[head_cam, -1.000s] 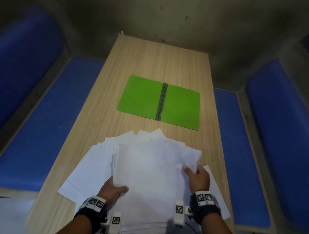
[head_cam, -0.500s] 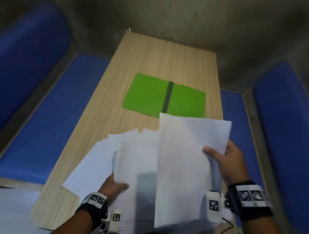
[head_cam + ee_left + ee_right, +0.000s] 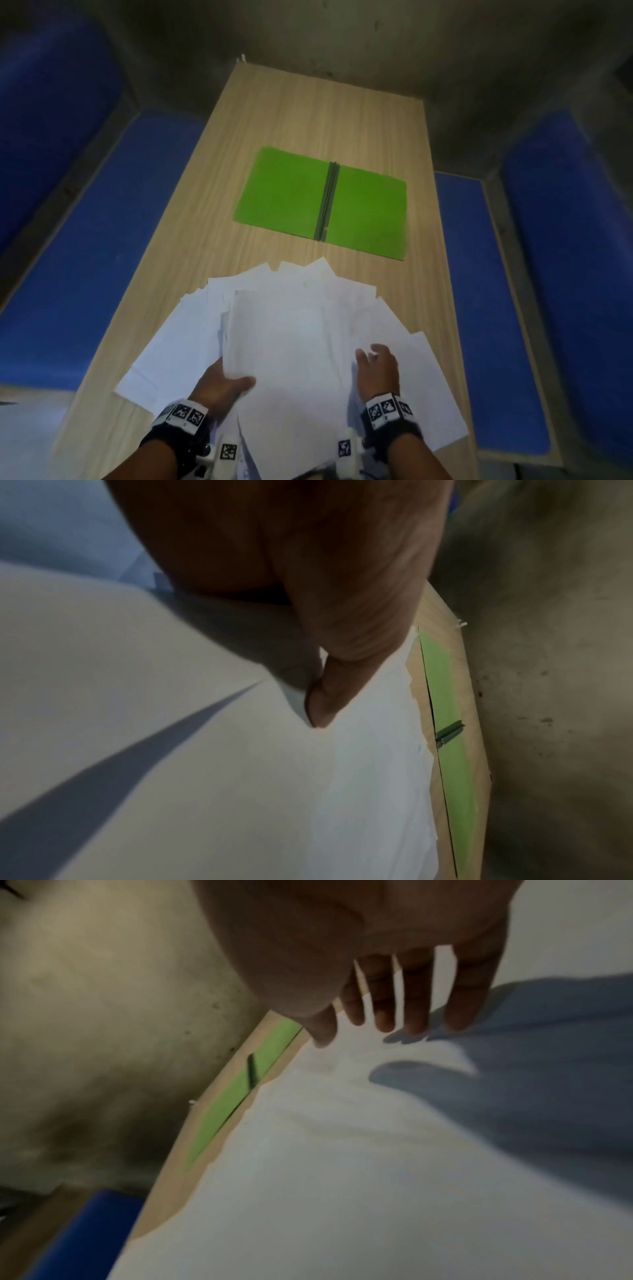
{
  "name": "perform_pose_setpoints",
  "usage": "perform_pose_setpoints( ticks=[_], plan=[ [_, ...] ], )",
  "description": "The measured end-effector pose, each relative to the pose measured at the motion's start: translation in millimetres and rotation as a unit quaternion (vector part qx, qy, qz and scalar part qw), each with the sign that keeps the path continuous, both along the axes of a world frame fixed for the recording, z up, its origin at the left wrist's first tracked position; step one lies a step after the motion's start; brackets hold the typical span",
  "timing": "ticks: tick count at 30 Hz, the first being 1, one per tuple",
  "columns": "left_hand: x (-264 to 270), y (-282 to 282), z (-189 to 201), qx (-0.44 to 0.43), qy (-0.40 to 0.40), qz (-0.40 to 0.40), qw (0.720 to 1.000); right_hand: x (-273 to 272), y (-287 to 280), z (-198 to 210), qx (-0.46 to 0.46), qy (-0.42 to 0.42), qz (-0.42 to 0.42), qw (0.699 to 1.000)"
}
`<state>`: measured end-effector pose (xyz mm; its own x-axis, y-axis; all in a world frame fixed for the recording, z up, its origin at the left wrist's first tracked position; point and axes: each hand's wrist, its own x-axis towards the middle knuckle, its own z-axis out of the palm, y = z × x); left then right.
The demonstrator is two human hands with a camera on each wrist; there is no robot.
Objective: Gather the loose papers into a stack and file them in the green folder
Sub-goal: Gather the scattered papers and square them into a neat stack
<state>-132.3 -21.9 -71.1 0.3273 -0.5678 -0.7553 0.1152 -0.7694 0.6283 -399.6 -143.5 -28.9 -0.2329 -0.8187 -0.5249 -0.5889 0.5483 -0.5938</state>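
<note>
A person's two hands work a fan of loose white papers [image 3: 291, 329] spread across the near end of a long wooden table [image 3: 308, 113]. The left hand [image 3: 222, 383] grips the left edge of a partly squared bundle on top of the fan, thumb on top and fingers out of sight beneath, probably to anchor the sheets already collected while more are added. The left wrist view shows the thumb [image 3: 329, 696] pressing into the paper. The right hand [image 3: 376, 366] lies over the sheets on the right with its fingers [image 3: 416, 999] released, straight and slightly spread, holding nothing. It looks placed to flatten a sheet or slide the next one toward the bundle.

The green folder [image 3: 322, 202] lies open and flat farther up the table, near the far tips of the papers but not touching them, dark spine down its middle. Both covers are bare, so it appears to be ready for the stack once this is squared. Blue padded seats [image 3: 85, 257] run along both sides of the table.

Hidden or unclear: the near edge of the papers is cut off at the bottom of the head view, so their number cannot be judged. Any printing on them is too faint to read. Whether the right fingertips actually touch the paper cannot be told
</note>
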Motion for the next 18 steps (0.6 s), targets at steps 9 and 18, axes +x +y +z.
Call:
perform_pose_setpoints(
  ticks=[9,18],
  plan=[
    [-2,7,-15,-0.033,0.100,0.068,0.992,-80,57,-6,0.182,-0.016,0.045,0.982],
    [-9,4,-8,-0.051,0.090,0.104,0.989,-76,37,62,-0.114,0.004,-0.066,0.991]
  ],
)
